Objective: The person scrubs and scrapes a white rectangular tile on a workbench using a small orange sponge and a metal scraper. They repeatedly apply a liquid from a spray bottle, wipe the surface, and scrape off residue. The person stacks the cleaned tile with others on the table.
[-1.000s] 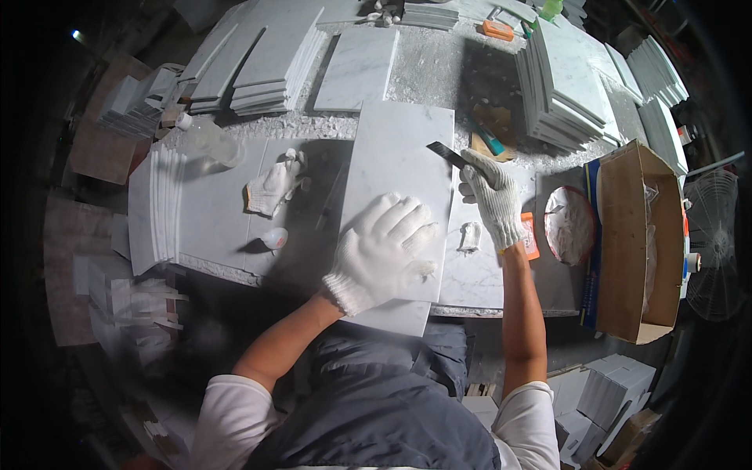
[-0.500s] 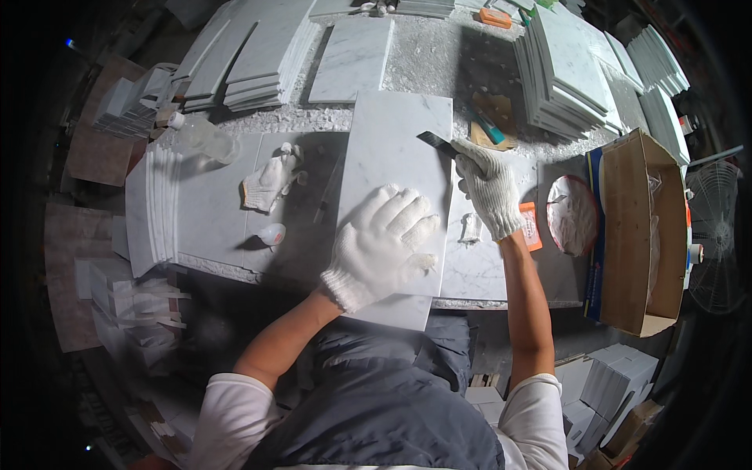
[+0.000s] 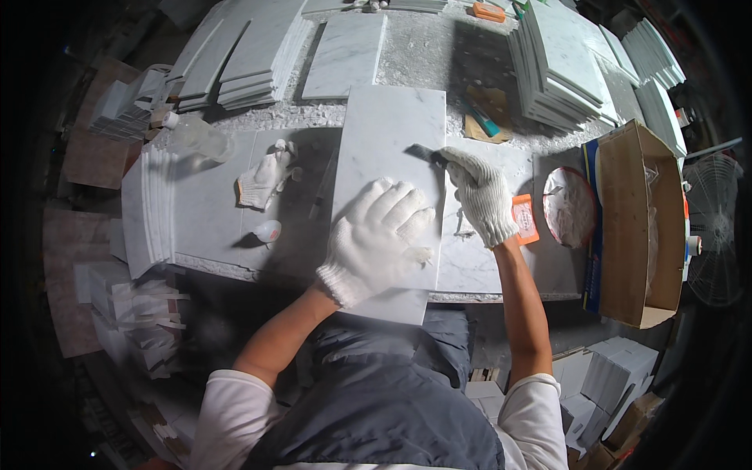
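Note:
A long white marble tile (image 3: 392, 117) with faint grey veins lies lengthwise before me, its near end jutting past the bench edge. My left hand (image 3: 376, 239), in a white knitted glove, rests on it with palm down and fingers spread. In my gloved right hand (image 3: 482, 196), at the tile's right edge, is a scraper (image 3: 424, 153) with a dark flat blade; the fingers hide its handle. The blade reaches over the tile's surface, and whether it touches cannot be made out. Left of the tile lie a loose white glove (image 3: 266, 176) and a small white bottle (image 3: 268, 231).
Tile stacks stand at the back left (image 3: 262, 63) and back right (image 3: 560, 66). A clear bottle (image 3: 196, 137) lies at left. Beyond my right hand are an orange packet (image 3: 525, 219), a round container of white paste (image 3: 568, 207), an open cardboard box (image 3: 638, 227) and a fan (image 3: 714, 227).
My right hand has shifted slightly left and down with the scraper, whose blade now lies flatter over the tile. The left hand stays spread on the tile. The whole view has shifted a little.

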Available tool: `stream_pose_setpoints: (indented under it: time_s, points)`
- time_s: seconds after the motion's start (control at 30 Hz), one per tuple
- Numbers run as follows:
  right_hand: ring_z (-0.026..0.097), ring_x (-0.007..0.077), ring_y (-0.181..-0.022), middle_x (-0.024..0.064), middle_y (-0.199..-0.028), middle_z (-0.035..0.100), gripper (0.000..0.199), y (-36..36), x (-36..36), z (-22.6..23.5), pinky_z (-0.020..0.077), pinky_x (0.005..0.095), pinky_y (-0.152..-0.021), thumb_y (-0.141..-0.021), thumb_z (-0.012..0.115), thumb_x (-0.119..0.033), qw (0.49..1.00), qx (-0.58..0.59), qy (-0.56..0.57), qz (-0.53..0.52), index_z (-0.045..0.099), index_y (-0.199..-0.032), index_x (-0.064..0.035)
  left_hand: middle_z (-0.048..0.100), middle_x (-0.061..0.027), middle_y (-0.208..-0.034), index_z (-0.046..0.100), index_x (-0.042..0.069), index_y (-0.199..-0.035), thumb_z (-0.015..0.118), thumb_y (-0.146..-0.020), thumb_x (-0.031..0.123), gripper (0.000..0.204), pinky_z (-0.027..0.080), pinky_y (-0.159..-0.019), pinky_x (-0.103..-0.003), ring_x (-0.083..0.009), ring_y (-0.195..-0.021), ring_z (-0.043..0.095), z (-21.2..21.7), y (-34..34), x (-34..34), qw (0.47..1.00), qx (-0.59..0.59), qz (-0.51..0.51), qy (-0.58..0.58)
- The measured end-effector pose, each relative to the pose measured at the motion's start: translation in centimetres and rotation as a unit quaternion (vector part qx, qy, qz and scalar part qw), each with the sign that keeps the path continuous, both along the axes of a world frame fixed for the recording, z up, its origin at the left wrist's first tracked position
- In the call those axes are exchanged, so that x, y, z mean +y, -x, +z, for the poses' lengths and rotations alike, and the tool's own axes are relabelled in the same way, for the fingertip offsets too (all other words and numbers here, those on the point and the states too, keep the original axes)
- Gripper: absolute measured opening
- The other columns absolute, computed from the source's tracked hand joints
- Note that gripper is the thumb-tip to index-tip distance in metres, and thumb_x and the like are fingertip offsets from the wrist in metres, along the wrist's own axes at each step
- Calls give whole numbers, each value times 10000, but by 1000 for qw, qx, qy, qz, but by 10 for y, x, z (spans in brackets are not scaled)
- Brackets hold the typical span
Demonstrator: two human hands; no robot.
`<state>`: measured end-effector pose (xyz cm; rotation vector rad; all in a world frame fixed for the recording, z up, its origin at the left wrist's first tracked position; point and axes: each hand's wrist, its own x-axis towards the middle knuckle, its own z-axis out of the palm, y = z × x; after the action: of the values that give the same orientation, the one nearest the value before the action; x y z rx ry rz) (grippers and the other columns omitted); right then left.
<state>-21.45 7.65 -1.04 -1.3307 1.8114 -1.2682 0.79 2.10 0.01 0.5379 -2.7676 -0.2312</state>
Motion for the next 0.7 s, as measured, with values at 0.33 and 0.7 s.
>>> stream_pose_setpoints:
  time_s: [0.33, 0.7]
  points:
    - [469, 24, -600, -59, -726, 535, 260, 29, -36, -6, 378, 190, -503, -1032, 595, -98, 996, -82, -29, -30, 704, -1264, -58, 545, -78, -1441, 636, 153, -1315, 581, -915, 516, 542, 325, -1191, -470, -299, -1376, 449, 2, 0, -1, 1000, 10, -5, 16]
    - [644, 150, -815, 53, -1011, 693, 328, 21, -20, -1, 536, 290, -694, -980, 555, -63, 997, 37, -51, 35, 695, -1275, -91, 469, -54, -1554, 545, 172, -1447, 469, -986, 547, 599, 171, -1276, -438, -226, -1481, 342, 2, 0, 3, 999, -38, 4, 1]
